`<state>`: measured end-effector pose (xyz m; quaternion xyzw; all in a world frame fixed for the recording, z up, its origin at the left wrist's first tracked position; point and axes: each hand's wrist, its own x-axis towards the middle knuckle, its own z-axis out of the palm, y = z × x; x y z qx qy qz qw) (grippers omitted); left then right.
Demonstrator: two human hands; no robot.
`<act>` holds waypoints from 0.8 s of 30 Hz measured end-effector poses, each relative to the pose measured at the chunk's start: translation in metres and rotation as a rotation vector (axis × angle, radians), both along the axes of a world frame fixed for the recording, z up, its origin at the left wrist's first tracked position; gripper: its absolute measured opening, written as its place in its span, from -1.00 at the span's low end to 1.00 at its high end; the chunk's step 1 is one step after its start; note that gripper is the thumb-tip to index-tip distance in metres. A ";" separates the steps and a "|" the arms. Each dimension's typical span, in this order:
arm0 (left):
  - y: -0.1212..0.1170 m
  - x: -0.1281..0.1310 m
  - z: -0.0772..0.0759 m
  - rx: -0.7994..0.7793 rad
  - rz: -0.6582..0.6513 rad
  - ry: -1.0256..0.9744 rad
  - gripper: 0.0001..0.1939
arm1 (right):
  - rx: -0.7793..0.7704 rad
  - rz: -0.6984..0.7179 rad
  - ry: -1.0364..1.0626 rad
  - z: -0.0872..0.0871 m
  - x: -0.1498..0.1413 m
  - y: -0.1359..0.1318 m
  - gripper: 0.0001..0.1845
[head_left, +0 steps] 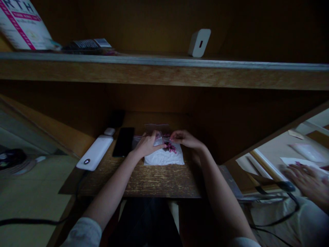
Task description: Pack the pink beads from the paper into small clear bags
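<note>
A small pile of pink beads (170,147) lies on a white tissue (164,159) spread over the wooden desk. My left hand (147,145) is at the left side of the pile, its fingers closed on a clear plastic bag (159,138), its thumb reaching toward the beads. Just right of the pile, my right hand (185,138) hovers with its fingertips pinched together; whatever is between them is too small to name. Behind both hands lies a clear zip bag (156,127), with a few pink specks near its right end.
On the desk's left are a black phone (123,142) and a white power bank (95,152) with a cable. A shelf (164,72) crosses above, carrying a white charger (199,43) and a printed box (24,25). Another person's hand (305,178) rests on a desk at the right.
</note>
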<state>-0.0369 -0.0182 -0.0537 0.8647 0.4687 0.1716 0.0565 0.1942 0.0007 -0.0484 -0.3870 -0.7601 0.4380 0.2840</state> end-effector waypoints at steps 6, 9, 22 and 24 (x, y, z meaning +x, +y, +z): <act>-0.001 0.002 -0.001 -0.019 -0.027 -0.014 -0.31 | 0.003 -0.032 0.079 0.000 -0.019 -0.006 -0.72; -0.002 0.002 0.000 -0.023 -0.042 -0.012 -0.32 | 0.030 -0.048 0.106 -0.005 -0.029 -0.005 -0.71; 0.000 0.000 0.001 0.003 0.032 -0.005 -0.33 | 0.122 -0.113 -0.038 -0.007 -0.011 0.002 -0.76; 0.000 -0.001 0.002 0.003 0.045 -0.008 -0.33 | 0.136 -0.104 -0.109 -0.010 -0.010 0.003 -0.77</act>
